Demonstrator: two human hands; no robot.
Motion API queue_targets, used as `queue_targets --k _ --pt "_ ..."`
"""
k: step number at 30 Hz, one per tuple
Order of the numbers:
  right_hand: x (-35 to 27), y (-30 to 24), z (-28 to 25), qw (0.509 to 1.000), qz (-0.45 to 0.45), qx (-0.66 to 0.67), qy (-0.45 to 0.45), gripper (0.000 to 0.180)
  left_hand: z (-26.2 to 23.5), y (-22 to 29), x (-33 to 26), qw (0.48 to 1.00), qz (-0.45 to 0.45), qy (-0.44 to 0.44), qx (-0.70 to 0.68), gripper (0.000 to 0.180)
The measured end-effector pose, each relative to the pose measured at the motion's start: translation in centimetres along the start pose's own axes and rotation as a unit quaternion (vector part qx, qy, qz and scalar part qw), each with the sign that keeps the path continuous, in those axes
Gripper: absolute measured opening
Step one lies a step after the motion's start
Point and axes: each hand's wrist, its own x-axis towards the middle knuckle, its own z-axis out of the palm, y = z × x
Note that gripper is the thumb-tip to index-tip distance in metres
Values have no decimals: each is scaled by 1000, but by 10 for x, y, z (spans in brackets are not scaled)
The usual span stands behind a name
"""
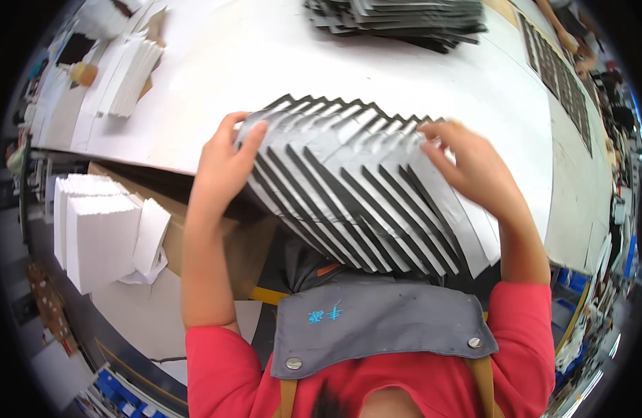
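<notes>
Between my hands, at the table's near edge, a bundle of dark-edged pale grey sheets (321,164) is fanned out in overlapping slanted steps. Its lower part hangs past the edge toward my lap. My left hand (230,160) grips the bundle's left upper corner, thumb on top and fingers behind. At the right upper corner, my right hand (467,164) is closed with thumb and fingertips on the end sheets. The right fingertips are slightly blurred. A second stack of dark-edged sheets (404,24) lies beyond, at the far side of the white table (244,63).
Piles of white sheets (101,240) stand low on the left, by a brown cardboard box (248,251). Another white stack (131,76) lies at the table's far left. A long dark panel strip (558,73) runs along the right; another person's arm (554,21) shows beyond it.
</notes>
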Motion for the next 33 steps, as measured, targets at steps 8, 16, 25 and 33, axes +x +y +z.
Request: queue_targets --k 8,16,25,33 --pt "-52 -1 44 988 -39 -148 9 49 41 -6 -43 872 -110 -94 -468 37" --pt "11 65 13 991 -66 109 -33 36 171 83 -103 693 -182 -52 -696 27" --pt "-74 127 21 986 -160 7 38 30 196 115 -155 655 -12 -682 -325 41" --pt "-93 167 -29 949 -138 262 -110 27 183 137 -41 869 459 -184 -15 19"
